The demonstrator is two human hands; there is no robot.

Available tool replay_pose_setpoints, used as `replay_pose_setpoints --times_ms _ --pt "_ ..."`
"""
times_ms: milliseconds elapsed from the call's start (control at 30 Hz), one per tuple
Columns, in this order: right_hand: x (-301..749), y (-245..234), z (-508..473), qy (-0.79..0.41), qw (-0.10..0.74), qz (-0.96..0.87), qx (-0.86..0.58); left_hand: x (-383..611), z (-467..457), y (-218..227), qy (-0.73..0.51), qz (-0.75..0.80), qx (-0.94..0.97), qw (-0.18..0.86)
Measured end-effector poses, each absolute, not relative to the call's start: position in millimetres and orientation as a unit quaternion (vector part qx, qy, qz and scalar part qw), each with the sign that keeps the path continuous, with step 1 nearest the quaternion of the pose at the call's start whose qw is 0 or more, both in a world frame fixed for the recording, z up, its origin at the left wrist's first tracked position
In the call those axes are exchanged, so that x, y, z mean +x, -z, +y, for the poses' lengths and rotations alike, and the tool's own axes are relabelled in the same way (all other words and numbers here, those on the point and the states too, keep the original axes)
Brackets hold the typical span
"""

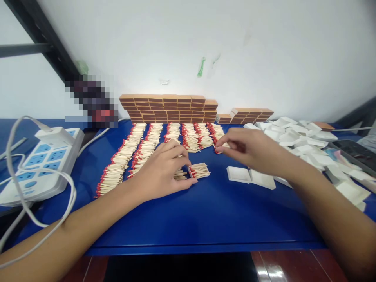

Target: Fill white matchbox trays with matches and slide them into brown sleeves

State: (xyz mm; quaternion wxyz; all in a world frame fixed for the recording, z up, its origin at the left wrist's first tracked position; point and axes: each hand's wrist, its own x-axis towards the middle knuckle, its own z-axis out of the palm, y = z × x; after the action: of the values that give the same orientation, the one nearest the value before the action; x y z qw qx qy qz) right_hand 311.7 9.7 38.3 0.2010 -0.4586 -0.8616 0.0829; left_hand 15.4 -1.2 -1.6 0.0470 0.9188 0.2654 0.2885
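Note:
My left hand (166,168) grips the left end of a small white matchbox tray (205,175) between thumb and fingers. Red-tipped matches (199,170) lie inside that tray. Over the front of the rightmost row of matches (215,131), my right hand (239,147) has thumb and fingertips pinched together on a few matches. Partly hidden behind my left hand are more loose matches (179,174). Two white trays (238,174) lie side by side below my right wrist, the right one partly covered by it.
Several rows of matches (113,172) spread across the blue table (188,223). Stacked brown matchboxes (167,109) stand against the wall, with a smaller stack (251,114) to their right. A heap of white trays (305,141) lies at right. A white power strip (48,156) with cables sits at left.

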Motion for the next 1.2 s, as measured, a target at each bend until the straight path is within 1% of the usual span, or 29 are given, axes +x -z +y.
replay_pose_setpoints --times_ms 33,67,167,267,533,867,1200 --pt "322.6 -39.9 15.5 -0.064 0.201 -0.855 -0.474 15.1 -1.3 1.7 -0.287 0.265 0.919 0.047" --pt "332.7 -40.6 21.1 -0.061 0.184 -0.854 -0.483 14.9 -1.3 1.8 -0.286 0.264 0.920 0.047" --pt "353.4 -37.7 34.2 -0.083 0.137 -0.864 -0.478 14.3 -1.4 1.5 -0.284 0.265 0.920 0.045" --pt "356.9 -30.3 39.9 -0.104 0.118 -0.871 -0.465 14.0 -1.0 1.3 -0.287 0.263 0.920 0.043" --pt "350.2 -20.9 41.7 -0.114 0.097 -0.870 -0.470 13.5 1.0 1.8 -0.286 0.262 0.921 0.038" --pt "348.4 -24.7 38.0 -0.146 0.074 -0.854 -0.494 13.7 -0.1 2.6 -0.289 0.261 0.920 0.039" --pt "346.0 -30.9 33.3 -0.140 0.070 -0.858 -0.490 13.6 -0.2 2.3 -0.286 0.262 0.921 0.036"
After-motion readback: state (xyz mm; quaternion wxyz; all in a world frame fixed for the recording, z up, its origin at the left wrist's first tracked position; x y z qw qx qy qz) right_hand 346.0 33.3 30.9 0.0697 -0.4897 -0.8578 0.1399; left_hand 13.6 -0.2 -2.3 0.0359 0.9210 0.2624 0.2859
